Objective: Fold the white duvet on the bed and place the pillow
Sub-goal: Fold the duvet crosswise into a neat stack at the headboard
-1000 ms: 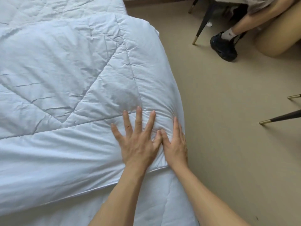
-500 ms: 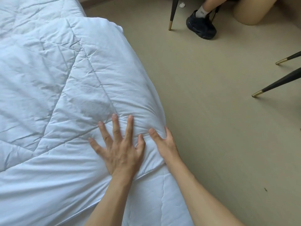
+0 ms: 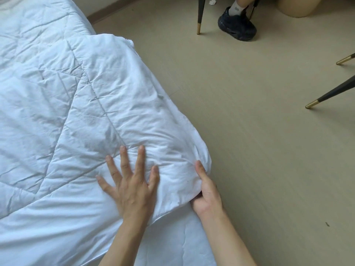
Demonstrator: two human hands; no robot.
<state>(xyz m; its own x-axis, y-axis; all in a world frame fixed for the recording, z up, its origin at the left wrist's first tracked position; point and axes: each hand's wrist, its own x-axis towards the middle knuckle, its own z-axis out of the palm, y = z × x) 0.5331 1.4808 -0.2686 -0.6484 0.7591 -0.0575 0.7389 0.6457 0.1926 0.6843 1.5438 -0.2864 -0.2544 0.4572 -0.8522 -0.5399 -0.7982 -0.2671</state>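
The white quilted duvet [image 3: 92, 104] lies folded over on the bed, its near right corner bulging over the bed's side. My left hand [image 3: 130, 187] presses flat on top of that corner, fingers spread. My right hand [image 3: 206, 196] grips the duvet's corner edge at the bed's side, thumb on top and fingers tucked under the fold. A lower white layer [image 3: 176, 242] shows beneath the fold near my forearms. No pillow is in view.
Beige floor [image 3: 259, 150] runs along the bed's right side. Black chair legs with gold tips [image 3: 199, 20] [image 3: 330, 95] stand at the top and right. Another person's foot in a black shoe [image 3: 237, 25] rests at the top.
My right hand has gone from lying flat on the corner to gripping its edge with fingers underneath. My left hand stays pressed flat. The view has shifted, with the bed further left.
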